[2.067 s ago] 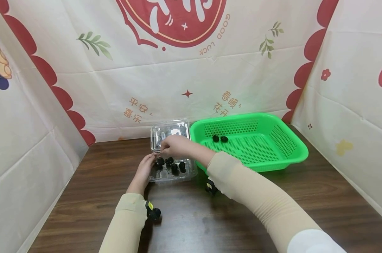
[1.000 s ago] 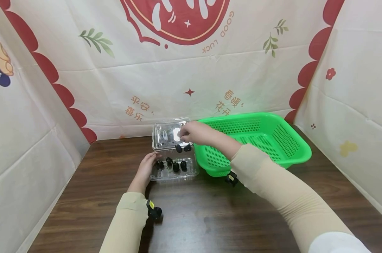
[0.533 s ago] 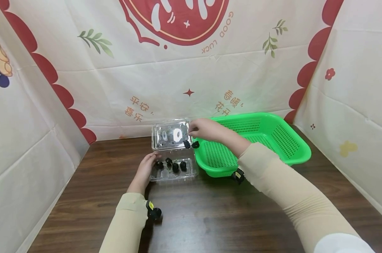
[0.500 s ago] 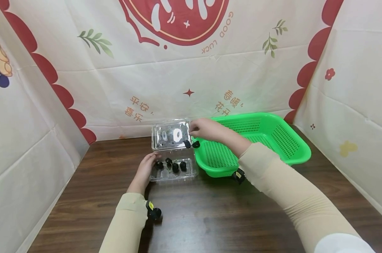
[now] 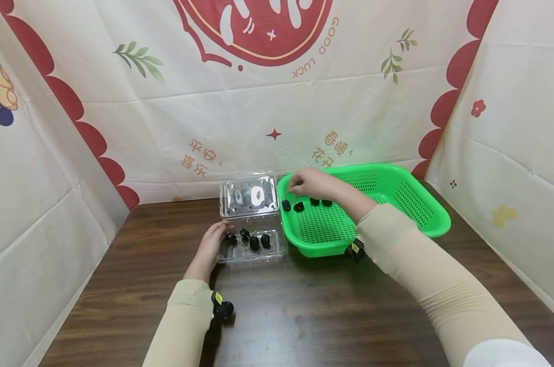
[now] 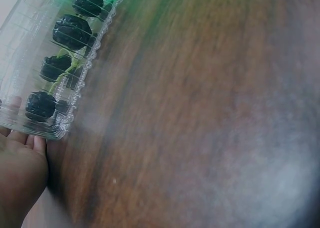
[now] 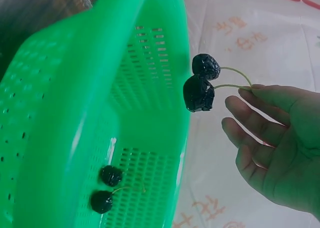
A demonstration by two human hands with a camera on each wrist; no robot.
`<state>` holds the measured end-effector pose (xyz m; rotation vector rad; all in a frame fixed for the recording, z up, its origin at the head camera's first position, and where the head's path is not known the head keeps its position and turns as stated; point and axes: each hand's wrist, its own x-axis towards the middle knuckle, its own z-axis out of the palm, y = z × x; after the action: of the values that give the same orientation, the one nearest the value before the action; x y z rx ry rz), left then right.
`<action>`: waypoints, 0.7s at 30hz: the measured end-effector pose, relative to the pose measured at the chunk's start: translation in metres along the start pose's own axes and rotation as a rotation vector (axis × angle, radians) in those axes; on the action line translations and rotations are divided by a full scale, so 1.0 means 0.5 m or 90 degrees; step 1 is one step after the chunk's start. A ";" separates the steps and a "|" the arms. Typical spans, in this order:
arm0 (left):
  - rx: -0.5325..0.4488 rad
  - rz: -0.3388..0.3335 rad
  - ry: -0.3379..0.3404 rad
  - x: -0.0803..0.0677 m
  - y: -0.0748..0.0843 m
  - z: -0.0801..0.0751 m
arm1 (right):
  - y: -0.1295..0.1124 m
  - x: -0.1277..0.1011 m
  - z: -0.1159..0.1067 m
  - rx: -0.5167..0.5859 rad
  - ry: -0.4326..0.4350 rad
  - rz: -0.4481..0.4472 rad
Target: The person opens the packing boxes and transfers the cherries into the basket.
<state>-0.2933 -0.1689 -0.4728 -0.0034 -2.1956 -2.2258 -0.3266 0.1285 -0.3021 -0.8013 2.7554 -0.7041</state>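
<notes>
Left hand [image 5: 209, 248] rests flat; right hand [image 5: 310, 183] raised, fingertips pinched.

A dark wooden table [image 5: 281, 316] is spreading across the foreground. Cream printed cloth [image 5: 240, 117] is hanging behind the table and along both its sides, carrying a red emblem [image 5: 258, 25], scalloped red borders, green sprigs and orange lettering.

Glossy clear plastic clamshell box [image 5: 251, 239], perforated bright green plastic basket [image 5: 396, 204], dark wood-grain counter [image 5: 304, 316], creased cloth backdrop [image 5: 258, 112], shiny wrinkled cherries [image 7: 200, 85].
</notes>
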 end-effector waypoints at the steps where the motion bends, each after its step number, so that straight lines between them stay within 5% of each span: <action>1: 0.001 -0.003 0.002 0.000 0.000 0.000 | 0.003 0.000 -0.002 0.001 -0.001 0.005; 21: 0.002 -0.022 -0.003 -0.002 0.006 -0.001 | 0.061 0.039 -0.011 0.046 -0.056 0.074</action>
<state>-0.2922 -0.1693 -0.4697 0.0311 -2.2190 -2.2417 -0.3587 0.1426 -0.3132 -0.6354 2.6567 -0.7223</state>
